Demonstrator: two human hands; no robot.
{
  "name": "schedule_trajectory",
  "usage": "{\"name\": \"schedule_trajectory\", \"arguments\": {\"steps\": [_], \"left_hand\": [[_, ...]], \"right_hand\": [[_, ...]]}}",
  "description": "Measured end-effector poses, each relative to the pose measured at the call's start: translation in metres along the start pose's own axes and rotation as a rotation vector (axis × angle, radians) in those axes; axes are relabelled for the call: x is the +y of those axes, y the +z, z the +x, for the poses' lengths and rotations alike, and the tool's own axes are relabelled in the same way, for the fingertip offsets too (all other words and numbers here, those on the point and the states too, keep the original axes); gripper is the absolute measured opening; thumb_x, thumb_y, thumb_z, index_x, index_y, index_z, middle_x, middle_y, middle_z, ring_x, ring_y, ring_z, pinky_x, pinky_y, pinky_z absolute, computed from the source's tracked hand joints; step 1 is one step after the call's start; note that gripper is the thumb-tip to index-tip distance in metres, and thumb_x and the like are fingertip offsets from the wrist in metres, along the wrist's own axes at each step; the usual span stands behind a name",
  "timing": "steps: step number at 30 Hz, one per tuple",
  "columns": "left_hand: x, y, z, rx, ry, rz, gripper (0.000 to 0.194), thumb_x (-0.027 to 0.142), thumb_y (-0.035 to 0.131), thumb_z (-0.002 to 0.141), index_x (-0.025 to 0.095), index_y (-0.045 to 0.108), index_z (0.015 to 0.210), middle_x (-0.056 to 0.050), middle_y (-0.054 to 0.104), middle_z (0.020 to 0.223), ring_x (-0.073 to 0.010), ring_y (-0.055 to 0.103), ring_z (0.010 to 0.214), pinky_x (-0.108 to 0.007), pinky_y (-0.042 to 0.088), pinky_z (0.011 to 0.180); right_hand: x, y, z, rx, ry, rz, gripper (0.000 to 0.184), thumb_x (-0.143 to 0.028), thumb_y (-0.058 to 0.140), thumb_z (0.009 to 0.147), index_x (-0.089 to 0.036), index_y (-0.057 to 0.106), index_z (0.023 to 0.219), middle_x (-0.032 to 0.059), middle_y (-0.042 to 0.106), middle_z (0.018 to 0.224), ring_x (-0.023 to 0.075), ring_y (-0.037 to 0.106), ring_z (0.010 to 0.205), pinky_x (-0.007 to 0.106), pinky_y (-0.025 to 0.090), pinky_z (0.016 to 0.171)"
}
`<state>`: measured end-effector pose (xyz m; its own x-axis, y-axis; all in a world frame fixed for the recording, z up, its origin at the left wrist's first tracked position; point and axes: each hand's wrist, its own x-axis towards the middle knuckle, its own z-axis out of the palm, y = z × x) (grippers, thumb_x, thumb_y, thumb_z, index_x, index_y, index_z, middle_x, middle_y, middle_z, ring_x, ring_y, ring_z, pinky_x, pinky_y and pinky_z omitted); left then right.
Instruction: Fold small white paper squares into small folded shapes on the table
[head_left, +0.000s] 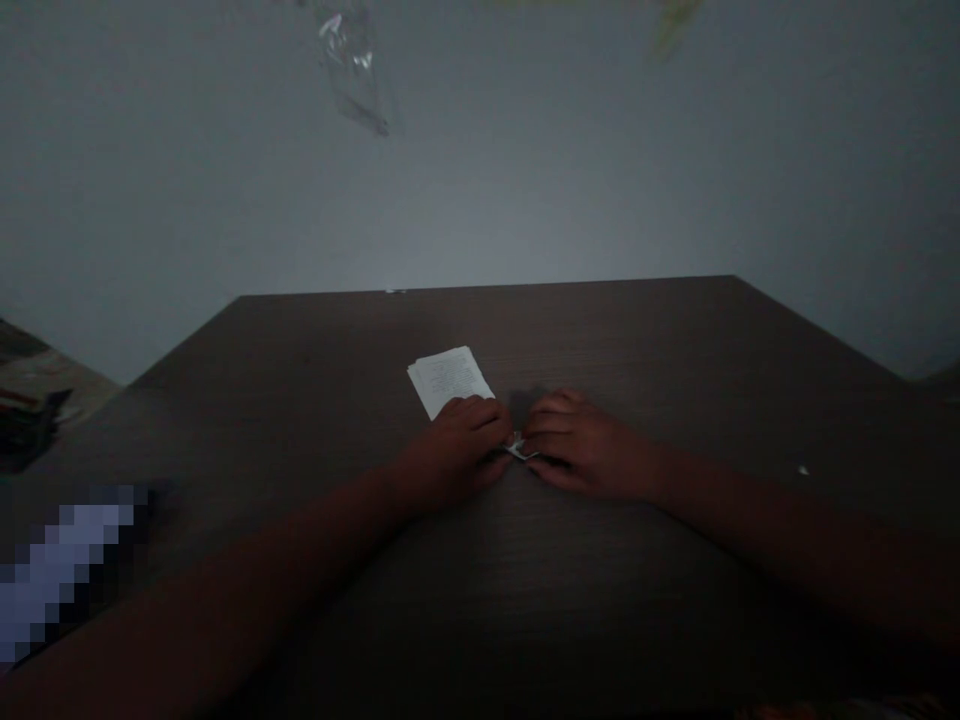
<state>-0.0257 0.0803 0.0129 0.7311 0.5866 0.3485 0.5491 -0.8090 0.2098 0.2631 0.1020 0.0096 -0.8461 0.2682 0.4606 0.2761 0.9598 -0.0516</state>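
Observation:
Between my two hands, low over the table, is a small crumpled or folded piece of white paper (519, 448). My left hand (469, 440) is closed on its left end, thumb below and fingers above. On its right end my right hand (570, 440) pinches it in the same way. The fingers hide most of the paper, so its full shape does not show. Just beyond my left hand lies a small stack of printed paper sheets (448, 378), its near right corner covered by the fingers.
The dark wooden table (637, 340) reaches back to a pale wall (525, 180). A clear plastic bag (352, 65) hangs on the wall. A tiny white scrap (803, 470) lies at the right. A blurred-out bright object (71, 560) is at the left edge.

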Motion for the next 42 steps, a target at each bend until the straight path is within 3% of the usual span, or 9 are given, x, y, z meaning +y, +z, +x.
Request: {"name": "schedule_trajectory", "arguments": {"steps": [6, 12, 18, 24, 34, 42], "left_hand": [[0.000, -0.001, 0.000, -0.034, -0.011, -0.003, 0.016, 0.012, 0.073, 0.105, 0.023, 0.075, 0.117, -0.009, 0.081, 0.130, -0.0302, 0.076, 0.125, -0.044, 0.058, 0.109], [-0.002, 0.001, -0.002, -0.008, 0.010, -0.026, 0.016, 0.012, 0.073, 0.105, 0.023, 0.074, 0.116, -0.009, 0.082, 0.126, -0.0306, 0.078, 0.122, -0.045, 0.060, 0.107], [-0.005, 0.001, -0.002, 0.030, -0.035, -0.114, 0.013, 0.014, 0.072, 0.105, 0.024, 0.073, 0.114, -0.009, 0.080, 0.126, -0.0307, 0.078, 0.122, -0.046, 0.064, 0.108], [-0.007, 0.002, 0.000, 0.053, -0.132, -0.273, 0.019, 0.011, 0.067, 0.104, 0.025, 0.070, 0.115, -0.008, 0.078, 0.126, -0.0263, 0.078, 0.115, -0.041, 0.068, 0.103], [-0.011, 0.005, 0.000, 0.121, -0.169, -0.298, 0.025, 0.009, 0.069, 0.100, 0.025, 0.070, 0.119, -0.007, 0.080, 0.122, -0.0271, 0.079, 0.117, -0.044, 0.069, 0.109], [-0.013, 0.003, 0.000, 0.119, -0.184, -0.302, 0.014, 0.018, 0.068, 0.106, 0.024, 0.072, 0.118, -0.008, 0.082, 0.118, -0.0273, 0.079, 0.109, -0.044, 0.069, 0.104]], "right_hand": [[-0.005, -0.003, 0.002, -0.081, 0.036, -0.015, 0.016, -0.019, 0.071, 0.117, -0.024, 0.085, 0.124, 0.0101, 0.089, 0.121, 0.0323, 0.078, 0.122, 0.051, 0.058, 0.109], [-0.009, -0.002, 0.003, -0.077, 0.035, -0.021, 0.017, -0.022, 0.067, 0.120, -0.026, 0.083, 0.123, 0.0089, 0.090, 0.121, 0.0314, 0.080, 0.118, 0.052, 0.057, 0.105], [-0.003, 0.003, 0.002, 0.112, 0.041, 0.045, 0.021, -0.028, 0.060, 0.124, -0.024, 0.081, 0.126, 0.0095, 0.089, 0.116, 0.0306, 0.081, 0.115, 0.052, 0.063, 0.102], [0.004, 0.003, 0.003, 0.261, 0.101, 0.182, 0.021, -0.019, 0.057, 0.122, -0.023, 0.078, 0.126, 0.0109, 0.088, 0.114, 0.0278, 0.082, 0.107, 0.049, 0.069, 0.099], [0.007, 0.008, 0.002, 0.235, 0.110, 0.175, 0.012, -0.021, 0.071, 0.116, -0.024, 0.078, 0.126, 0.0128, 0.086, 0.123, 0.0302, 0.081, 0.114, 0.051, 0.069, 0.100], [0.010, 0.011, 0.000, 0.174, 0.200, 0.180, 0.012, -0.018, 0.072, 0.115, -0.023, 0.079, 0.123, 0.0117, 0.086, 0.123, 0.0290, 0.081, 0.115, 0.050, 0.068, 0.103]]}}
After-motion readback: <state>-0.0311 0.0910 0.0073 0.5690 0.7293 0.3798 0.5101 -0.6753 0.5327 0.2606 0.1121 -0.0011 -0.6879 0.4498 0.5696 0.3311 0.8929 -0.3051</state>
